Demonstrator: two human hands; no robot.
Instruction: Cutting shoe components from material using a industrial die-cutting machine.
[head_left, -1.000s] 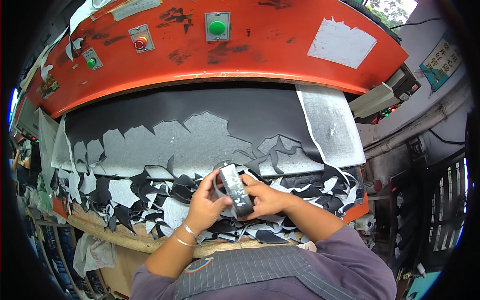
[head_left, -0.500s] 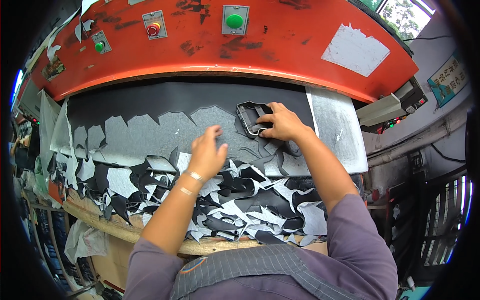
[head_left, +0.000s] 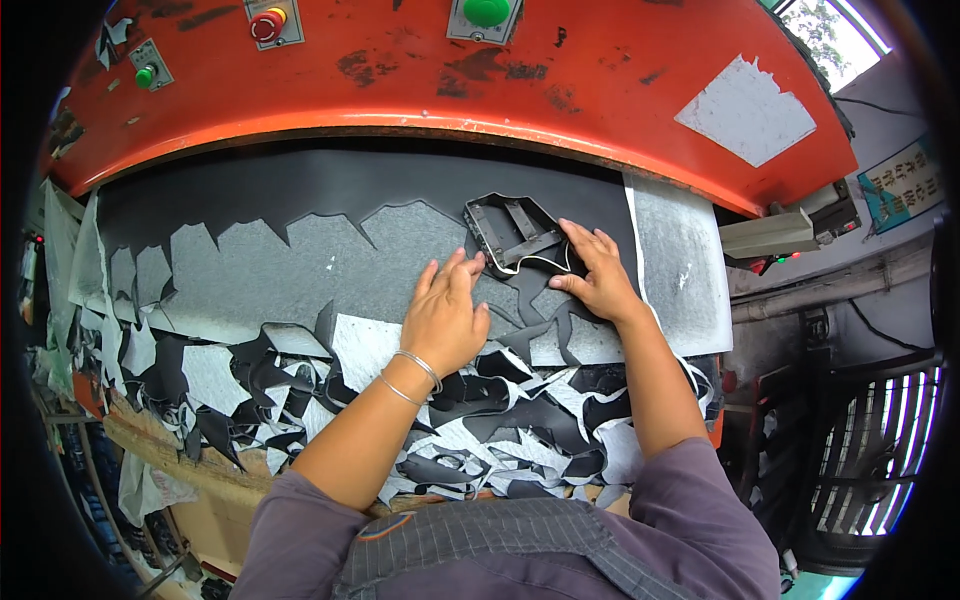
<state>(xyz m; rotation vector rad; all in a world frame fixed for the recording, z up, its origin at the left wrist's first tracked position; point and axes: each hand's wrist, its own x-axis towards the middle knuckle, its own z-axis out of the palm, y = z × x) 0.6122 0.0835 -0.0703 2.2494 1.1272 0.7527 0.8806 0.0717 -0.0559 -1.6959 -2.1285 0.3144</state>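
Observation:
A dark metal cutting die (head_left: 520, 218), a bent-edged frame with crossbars inside, lies on a black sheet (head_left: 300, 180) at its cut-out front edge. My left hand (head_left: 447, 310) rests with fingers stretched out, its tips at the die's lower left side. To the right of the die, my right hand (head_left: 603, 275) is open, thumb and fingers spread along its edge. Neither hand is closed around the die. Grey board (head_left: 370, 265) shows where shapes are gone from the sheet. Thin black offcuts (head_left: 530, 300) lie between my hands.
An orange machine beam (head_left: 420, 90) spans the far side, carrying a red button (head_left: 267, 26) and green buttons (head_left: 487, 10). Black and white scraps (head_left: 520, 420) heap along the near edge above a wooden rail (head_left: 190, 455). A pale board (head_left: 685, 270) shows at right.
My right hand has let go of the die and opened beside it. My left hand has moved right and forward to the die's lower left side. The view has shifted slightly.

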